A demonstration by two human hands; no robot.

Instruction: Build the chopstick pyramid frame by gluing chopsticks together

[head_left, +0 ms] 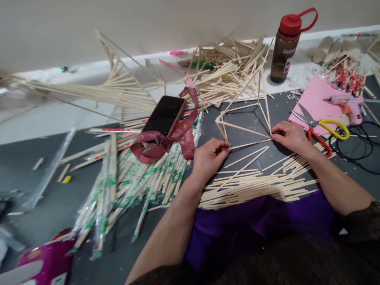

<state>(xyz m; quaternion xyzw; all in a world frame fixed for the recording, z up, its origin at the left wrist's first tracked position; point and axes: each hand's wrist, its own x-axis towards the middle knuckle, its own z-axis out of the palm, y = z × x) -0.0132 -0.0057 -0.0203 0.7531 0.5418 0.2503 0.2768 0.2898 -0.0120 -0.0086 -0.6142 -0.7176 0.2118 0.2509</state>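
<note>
A small frame of joined wooden chopsticks (247, 130) stands on the dark table in front of me. My left hand (211, 155) pinches its near left corner, where one end of the near chopstick (249, 144) sits. At the other end of that stick, my right hand (290, 136) pinches the near right corner. Fingertips hide both joints. Between me and the frame lie many loose chopsticks (252, 188), with a few single ones just under its near edge.
Left are wrapped chopsticks (142, 190) and a phone (164, 116) with a red lanyard (185, 138). Behind rise a stick pile (231, 75) and a larger stick structure (118, 87). Right are scissors (315, 122), a glue gun (346, 103), its black cord (356, 152) and a bottle (283, 55).
</note>
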